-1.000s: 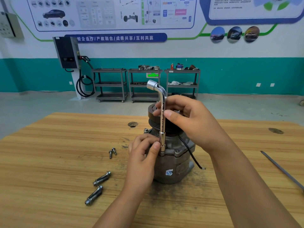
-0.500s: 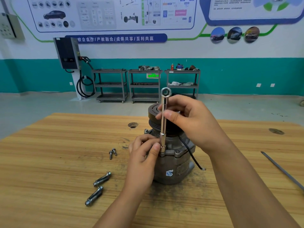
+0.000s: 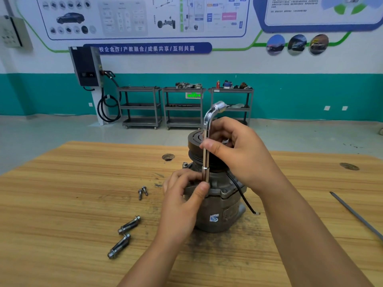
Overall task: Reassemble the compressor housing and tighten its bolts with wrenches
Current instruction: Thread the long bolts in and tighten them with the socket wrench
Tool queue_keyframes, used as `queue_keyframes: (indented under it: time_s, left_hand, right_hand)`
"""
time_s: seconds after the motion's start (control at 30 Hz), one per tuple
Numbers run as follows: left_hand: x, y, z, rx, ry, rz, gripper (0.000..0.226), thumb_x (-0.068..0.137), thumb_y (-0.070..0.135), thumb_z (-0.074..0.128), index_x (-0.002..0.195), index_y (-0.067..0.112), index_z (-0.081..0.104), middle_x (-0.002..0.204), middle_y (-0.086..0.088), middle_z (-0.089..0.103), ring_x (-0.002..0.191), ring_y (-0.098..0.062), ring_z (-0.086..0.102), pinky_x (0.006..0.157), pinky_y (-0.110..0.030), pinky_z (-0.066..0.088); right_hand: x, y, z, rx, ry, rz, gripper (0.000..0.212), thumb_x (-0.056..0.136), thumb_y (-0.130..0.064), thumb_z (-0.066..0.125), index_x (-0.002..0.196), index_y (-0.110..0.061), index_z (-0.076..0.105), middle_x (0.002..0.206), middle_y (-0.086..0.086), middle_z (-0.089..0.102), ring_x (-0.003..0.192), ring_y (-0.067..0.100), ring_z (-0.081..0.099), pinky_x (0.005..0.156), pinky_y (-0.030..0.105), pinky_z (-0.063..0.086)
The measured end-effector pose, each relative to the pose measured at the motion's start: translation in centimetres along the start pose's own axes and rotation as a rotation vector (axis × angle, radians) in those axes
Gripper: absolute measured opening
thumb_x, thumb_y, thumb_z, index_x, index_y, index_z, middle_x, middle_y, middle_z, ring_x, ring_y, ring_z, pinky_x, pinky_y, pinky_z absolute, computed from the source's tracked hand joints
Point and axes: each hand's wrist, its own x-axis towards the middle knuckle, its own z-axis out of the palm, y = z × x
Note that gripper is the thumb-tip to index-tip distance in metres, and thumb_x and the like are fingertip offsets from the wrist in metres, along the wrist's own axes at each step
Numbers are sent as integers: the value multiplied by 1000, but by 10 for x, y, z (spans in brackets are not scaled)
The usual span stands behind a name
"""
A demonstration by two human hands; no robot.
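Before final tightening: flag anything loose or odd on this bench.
Two long bolts and two short bolts lie loose on the table, left of the compressor, not yet fitted. Its black wire trails free on the right.

The wrench point(image 3: 206, 160) is glossy chrome, the compressor housing point(image 3: 219, 204) dull metal, the table point(image 3: 62, 204) grainy wood.

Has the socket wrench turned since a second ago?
Yes. The L-shaped socket wrench turned: its bent end swung rightward, from before the middle shelf cart to the right shelf cart.

Bare left forearm point(image 3: 149, 255) and right forearm point(image 3: 310, 235), short plain thumbnails on left grip point(image 3: 182, 195) and right grip point(image 3: 238, 154)
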Motion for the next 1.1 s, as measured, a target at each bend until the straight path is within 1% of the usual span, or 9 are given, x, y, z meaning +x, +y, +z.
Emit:
queue_keyframes:
  time_s: [0.2,0.3,0.4,0.47,0.67,0.73,0.83,0.93,1.1]
  left_hand:
    - [1,-1,0,29,-13,-12,20,89,22,56,81,40,61,102,17,54,110,-4,40,83,0,26]
    - [1,1,0,7,8,0,21,92,26,52,82,43,61,102,16,55,111,-3,40,83,1,25]
    - [0,2,0,5,9,9,3,85,42,58,85,39,59,101,15,56,110,-3,42,83,-2,28]
    - [0,-1,0,9,12,16,9,82,31,66,83,35,57,100,14,57,109,-6,42,84,-5,30]
    - [1,-1,0,12,-4,-15,22,89,19,57,80,39,59,102,18,54,109,3,38,81,2,25]
    - [0,0,0,8,-3,-6,18,90,28,54,80,42,60,102,18,54,109,1,39,81,1,25]
    - [0,2,0,1,1,-8,16,75,51,52,82,40,60,102,19,54,110,-3,40,84,-3,28]
    - [1,0,1,19,-16,-20,1,81,38,60,81,38,60,103,19,53,111,-2,39,84,-1,27]
    - [0,-1,0,25,-26,-17,17,89,27,55,83,42,61,104,19,51,111,2,36,85,1,24]
  right_hand:
    - [-2,1,0,39,-16,-6,15,87,-17,64,91,-31,63,87,-9,67,84,0,62,72,10,47]
    - [-2,-1,-2,101,-65,1,18,90,-9,59,90,-26,63,82,-5,71,81,0,66,67,7,47]
    - [-1,-1,2,41,-12,-13,11,85,-13,66,84,-23,61,70,-13,65,67,-3,63,60,7,44]
    - [-1,0,6,2,47,-19,11,81,-20,71,81,-21,59,64,-15,59,60,-4,58,56,8,43]
    - [-2,0,-2,32,-40,5,13,90,-17,60,92,-30,62,86,-7,71,82,1,65,72,14,51]
    - [-1,1,-2,-4,-8,11,12,88,-17,62,91,-29,62,84,-6,70,79,2,65,73,19,53]
    - [0,3,2,-11,65,-3,15,83,-19,70,82,-29,58,73,-15,63,69,-3,58,63,12,46]
    - [-1,3,1,17,30,-6,11,84,-22,68,86,-30,61,84,-16,65,79,-4,60,69,10,47]
    - [-2,-1,-4,63,-72,-3,17,90,-10,58,92,-27,63,84,-6,71,82,0,66,69,9,47]
